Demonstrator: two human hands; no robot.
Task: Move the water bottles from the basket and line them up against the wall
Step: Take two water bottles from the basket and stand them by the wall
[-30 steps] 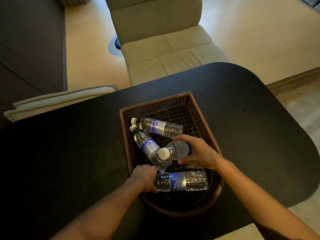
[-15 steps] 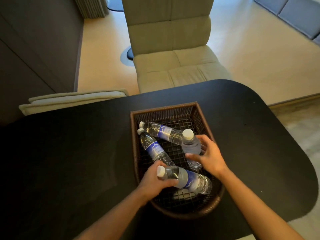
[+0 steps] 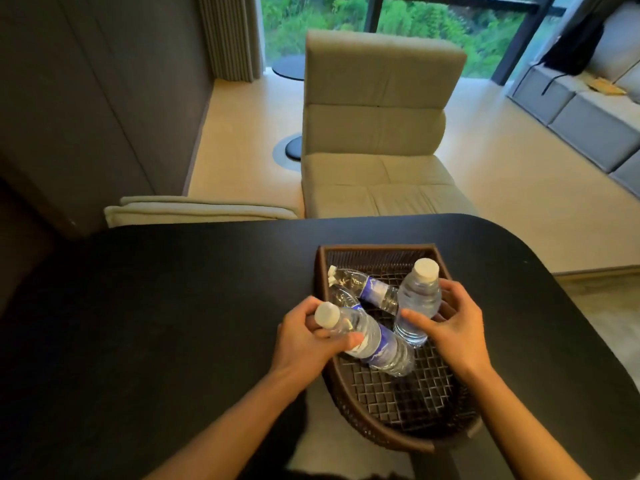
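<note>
Black worktop (image 3: 173, 323) with a rounded right end, carrying a brown woven basket (image 3: 388, 433) toward its near right side.

Left hand (image 3: 304, 337) wrapped around the neck end of a tilted water bottle (image 3: 372, 341): white cap up and to the left over the basket's left rim, blue label mid-body, base low over the basket's mesh floor. Whether the base touches the mesh cannot be told.

Right hand (image 3: 450, 323) closed around a second, upright bottle (image 3: 417, 299), fingers curled on its far side and thumb across the near side, white cap on top, base above the basket interior, right next to the tilted bottle's lower half.

Further bottles (image 3: 363, 285) lying on their sides in the far left part of the basket: two white caps stacked close at the left wall, one blue label showing, the bodies partly hidden behind the two held bottles.

Beyond the worktop: a beige cushioned chair (image 3: 377, 133) facing the camera, a folded beige cushion edge (image 3: 194, 211) at the worktop's far left, dark wall panels (image 3: 86, 98) on the left, a grey curtain (image 3: 228, 36), and a window with green foliage (image 3: 433, 22).
</note>
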